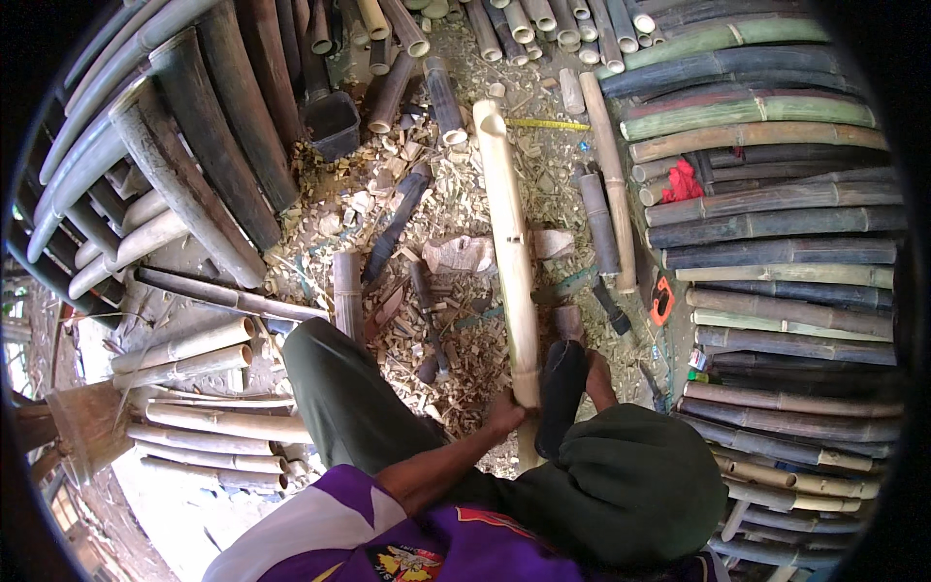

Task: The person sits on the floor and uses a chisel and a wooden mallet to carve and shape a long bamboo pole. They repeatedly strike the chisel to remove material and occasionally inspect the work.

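Note:
A long pale, shaved bamboo pole (509,238) runs away from me between my knees, its far end cut open and hollow. My left hand (506,413) is closed around its near end. To the right of that end stands a dark, long rounded thing (561,400), which may be a covered foot; I cannot make it out. My right hand (599,378) is at the far side of this dark thing, with its fingers mostly hidden. Under the middle of the pole lies a pale, rough wooden block (458,254).
Wood shavings (388,209) cover the floor. Stacked bamboo poles (776,228) line the right side, more lean at the left (184,165). A yellow measuring tape (548,124), a black container (332,126), an orange-handled tool (661,301) and a dark-handled tool (613,308) lie around.

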Demonstrator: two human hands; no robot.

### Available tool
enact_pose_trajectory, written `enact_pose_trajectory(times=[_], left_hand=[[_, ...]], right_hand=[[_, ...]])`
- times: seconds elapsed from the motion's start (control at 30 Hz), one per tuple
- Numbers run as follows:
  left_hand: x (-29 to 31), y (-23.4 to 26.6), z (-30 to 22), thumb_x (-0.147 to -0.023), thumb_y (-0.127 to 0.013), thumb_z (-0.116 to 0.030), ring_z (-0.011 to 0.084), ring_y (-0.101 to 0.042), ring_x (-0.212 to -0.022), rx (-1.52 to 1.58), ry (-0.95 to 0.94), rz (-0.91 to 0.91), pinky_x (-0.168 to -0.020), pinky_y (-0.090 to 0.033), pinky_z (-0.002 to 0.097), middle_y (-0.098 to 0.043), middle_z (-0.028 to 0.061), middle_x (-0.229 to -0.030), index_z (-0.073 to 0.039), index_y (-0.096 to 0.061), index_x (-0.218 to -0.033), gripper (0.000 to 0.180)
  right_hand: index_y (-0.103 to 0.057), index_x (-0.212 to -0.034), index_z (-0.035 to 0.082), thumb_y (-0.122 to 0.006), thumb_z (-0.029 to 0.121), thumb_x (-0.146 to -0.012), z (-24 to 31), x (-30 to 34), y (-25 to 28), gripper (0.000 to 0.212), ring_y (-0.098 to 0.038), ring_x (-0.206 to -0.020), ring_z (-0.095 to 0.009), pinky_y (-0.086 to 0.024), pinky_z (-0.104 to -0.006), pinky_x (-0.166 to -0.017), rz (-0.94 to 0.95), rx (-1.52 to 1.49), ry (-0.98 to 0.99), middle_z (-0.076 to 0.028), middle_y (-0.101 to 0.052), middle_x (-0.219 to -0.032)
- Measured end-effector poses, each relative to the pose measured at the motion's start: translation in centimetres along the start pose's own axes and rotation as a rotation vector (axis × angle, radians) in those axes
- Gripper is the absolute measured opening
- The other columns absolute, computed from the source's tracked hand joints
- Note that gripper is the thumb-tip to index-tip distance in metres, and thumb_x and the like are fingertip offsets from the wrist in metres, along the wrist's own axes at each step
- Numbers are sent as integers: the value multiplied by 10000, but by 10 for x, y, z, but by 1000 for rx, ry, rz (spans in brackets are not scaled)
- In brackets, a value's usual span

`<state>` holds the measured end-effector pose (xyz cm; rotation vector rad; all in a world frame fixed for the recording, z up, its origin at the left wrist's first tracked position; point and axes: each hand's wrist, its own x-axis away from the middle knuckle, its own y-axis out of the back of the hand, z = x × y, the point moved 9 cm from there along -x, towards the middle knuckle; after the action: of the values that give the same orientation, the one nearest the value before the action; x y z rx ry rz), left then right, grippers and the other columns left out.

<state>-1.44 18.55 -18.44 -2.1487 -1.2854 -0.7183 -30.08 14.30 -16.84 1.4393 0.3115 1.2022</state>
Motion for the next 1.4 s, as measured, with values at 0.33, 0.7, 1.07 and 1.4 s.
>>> enact_pose_trajectory(times=[0.33, 0.7, 1.07, 1.4], left_hand=[[-127, 111, -138, -732, -851, -273, 241, -723, -885, 45, -150, -119, -816, -573, 375, -752, 177, -1009, 58, -716, -1117, 525], [-93, 181, -210, -805, -824, -249, 309, -726, -955, -514, -184, -422, -876, -587, 418, -732, 246, -987, -2, -745, -1067, 368], [-71, 337, -221, -781, -701, -143, 379, -597, -1156, -1062, 48, -1078, -1010, -465, 503, -633, 180, -1201, -30, -626, -1165, 407], [-35, 333, -217, -764, -625, -246, 310, -649, -771, -355, -192, -1184, -713, -517, 492, -691, 192, -894, 7, -627, -996, 343]], right_hand=[[-682, -1017, -15, -688, 180, -882, 54, 15, 11, 237, -647, -987, -484, -525, -549, -842, 1, 165, 162, -274, -685, -1018], [-688, -943, -25, -774, 177, -796, 50, 30, 20, 264, -672, -903, -483, -527, -549, -771, -52, 181, 145, -267, -691, -893], [-714, -1034, 10, -789, 391, -845, 82, -1, 45, 431, -695, -938, -450, -543, -535, -817, 328, 307, 193, -245, -719, -955], [-664, -1199, -27, -653, 358, -1002, 198, -17, 123, 433, -742, -880, -316, -575, -418, -843, 221, -625, 513, -173, -749, -979]])
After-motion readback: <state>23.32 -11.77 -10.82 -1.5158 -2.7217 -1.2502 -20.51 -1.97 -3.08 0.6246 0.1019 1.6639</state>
